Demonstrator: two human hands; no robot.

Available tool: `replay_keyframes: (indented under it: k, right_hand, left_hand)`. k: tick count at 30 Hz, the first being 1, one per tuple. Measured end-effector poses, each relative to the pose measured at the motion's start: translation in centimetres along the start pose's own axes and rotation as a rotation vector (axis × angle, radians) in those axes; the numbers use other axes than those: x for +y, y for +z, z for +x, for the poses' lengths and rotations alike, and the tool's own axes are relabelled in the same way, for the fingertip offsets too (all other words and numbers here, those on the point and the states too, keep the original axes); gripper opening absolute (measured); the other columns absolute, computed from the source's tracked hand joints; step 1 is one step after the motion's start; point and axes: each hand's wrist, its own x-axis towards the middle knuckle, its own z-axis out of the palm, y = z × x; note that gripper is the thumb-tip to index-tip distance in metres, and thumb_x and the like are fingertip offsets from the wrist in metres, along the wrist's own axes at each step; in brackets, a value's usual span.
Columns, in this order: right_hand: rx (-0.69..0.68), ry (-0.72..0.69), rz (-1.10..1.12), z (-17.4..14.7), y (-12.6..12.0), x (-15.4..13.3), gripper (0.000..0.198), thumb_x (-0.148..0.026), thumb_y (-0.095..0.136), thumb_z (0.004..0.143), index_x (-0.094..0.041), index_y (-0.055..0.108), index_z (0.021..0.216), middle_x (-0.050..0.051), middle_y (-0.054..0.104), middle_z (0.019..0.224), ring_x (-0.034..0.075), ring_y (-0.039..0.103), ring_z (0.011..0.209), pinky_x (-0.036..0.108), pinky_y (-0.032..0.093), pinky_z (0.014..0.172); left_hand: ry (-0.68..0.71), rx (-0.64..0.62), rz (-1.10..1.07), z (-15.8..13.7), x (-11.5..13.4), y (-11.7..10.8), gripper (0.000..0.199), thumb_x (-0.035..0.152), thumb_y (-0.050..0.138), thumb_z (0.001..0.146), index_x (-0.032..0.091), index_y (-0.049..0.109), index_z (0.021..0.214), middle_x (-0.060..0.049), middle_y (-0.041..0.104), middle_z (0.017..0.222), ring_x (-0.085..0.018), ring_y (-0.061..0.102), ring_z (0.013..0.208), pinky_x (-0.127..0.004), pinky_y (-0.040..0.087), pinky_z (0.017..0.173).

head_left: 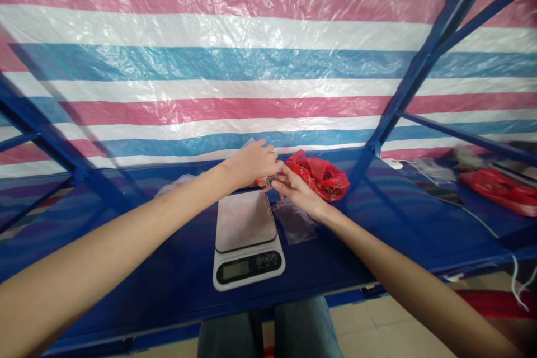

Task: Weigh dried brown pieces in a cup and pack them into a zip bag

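Beyond the digital kitchen scale (245, 221), my two hands meet over the table. My left hand (258, 160) is closed with its back turned up, so whatever its fingers grip is hidden. My right hand (297, 189) comes in from the right, thumb and fingers pinched on a small shiny piece of clear plastic (269, 181). A bit of orange-red (257, 182) shows just under the left hand. Right of the hands lies an open red plastic bag (321, 175) with small brownish pieces inside. Clear zip bags (296, 222) lie flat beside the scale, partly below my right wrist.
More clear bags (176, 183) lie behind my left forearm on the blue table (176, 268). Blue metal frame posts (403, 89) stand on both sides, before a striped plastic sheet (235, 84). At right are a white cable (482, 216) and another red bag (501, 187).
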Motion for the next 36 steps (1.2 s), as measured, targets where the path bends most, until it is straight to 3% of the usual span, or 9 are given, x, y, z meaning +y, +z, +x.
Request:
replay_keyframes:
  k: [5, 12, 17, 23, 29, 33, 36]
  right_hand:
    - [-0.012, 0.027, -0.017, 0.0, -0.3, 0.2, 0.043, -0.044, 0.072, 0.098, -0.024, 0.052, 0.130, 0.010, 0.073, 0.125, 0.022, 0.075, 0.110, 0.039, 0.057, 0.100]
    - [0.069, 0.017, -0.082, 0.3, -1.3, 0.5, 0.038, -0.047, 0.077, 0.091, -0.025, 0.059, 0.115, 0.008, 0.075, 0.123, 0.026, 0.070, 0.120, 0.048, 0.051, 0.112]
    - [0.092, 0.016, -0.073, 0.6, -1.8, 1.2, 0.037, -0.048, 0.078, 0.088, -0.024, 0.060, 0.110, 0.007, 0.075, 0.119, 0.025, 0.071, 0.114, 0.044, 0.052, 0.107]
    - [0.101, 0.028, -0.102, 0.2, -2.0, 1.3, 0.040, -0.044, 0.074, 0.091, -0.023, 0.060, 0.122, 0.007, 0.076, 0.116, 0.023, 0.072, 0.108, 0.037, 0.055, 0.093]
    - [0.080, 0.049, -0.095, -0.2, -2.2, 1.4, 0.035, -0.039, 0.076, 0.091, -0.023, 0.061, 0.118, 0.007, 0.077, 0.113, 0.023, 0.073, 0.107, 0.041, 0.055, 0.100]
    - [0.065, 0.059, -0.134, -0.9, -2.9, 2.0, 0.038, -0.039, 0.080, 0.086, -0.024, 0.057, 0.112, 0.006, 0.076, 0.111, 0.023, 0.075, 0.106, 0.039, 0.057, 0.096]
    - [0.102, 0.042, -0.287, -1.3, -3.2, 2.2, 0.036, -0.036, 0.078, 0.088, -0.024, 0.056, 0.113, 0.006, 0.076, 0.109, 0.023, 0.075, 0.099, 0.035, 0.058, 0.083]
  left_hand:
    - [0.008, 0.029, -0.025, 0.2, -0.3, 1.1, 0.009, 0.010, 0.075, 0.090, 0.017, 0.078, 0.095, -0.012, 0.079, 0.094, -0.027, 0.068, 0.094, -0.035, 0.040, 0.079]
    - [0.061, 0.030, 0.044, 1.1, -0.9, 2.1, 0.018, 0.006, 0.066, 0.095, 0.020, 0.078, 0.092, -0.010, 0.079, 0.093, -0.027, 0.067, 0.097, -0.037, 0.042, 0.084]
    - [0.095, 0.025, 0.045, 1.8, -1.0, 2.0, 0.020, 0.005, 0.064, 0.095, 0.018, 0.078, 0.087, -0.012, 0.079, 0.094, -0.027, 0.067, 0.097, -0.038, 0.042, 0.085]
    - [0.084, 0.047, 0.024, 2.1, -1.4, 2.1, 0.020, 0.004, 0.066, 0.094, 0.019, 0.078, 0.090, -0.011, 0.078, 0.092, -0.027, 0.065, 0.099, -0.037, 0.042, 0.085]
    - [0.106, 0.053, 0.086, 2.1, -1.5, 2.0, 0.019, 0.004, 0.064, 0.095, 0.016, 0.078, 0.092, -0.013, 0.078, 0.090, -0.029, 0.067, 0.100, -0.038, 0.044, 0.085]
    - [0.014, 0.023, 0.034, 1.2, -2.5, 1.8, 0.021, 0.001, 0.060, 0.093, 0.015, 0.076, 0.097, -0.014, 0.078, 0.096, -0.030, 0.068, 0.106, -0.038, 0.046, 0.087]
    - [-0.206, 0.058, -0.225, -0.1, -3.3, 2.4, 0.024, 0.004, 0.059, 0.091, 0.017, 0.074, 0.105, -0.010, 0.078, 0.098, -0.026, 0.070, 0.098, -0.035, 0.048, 0.085]
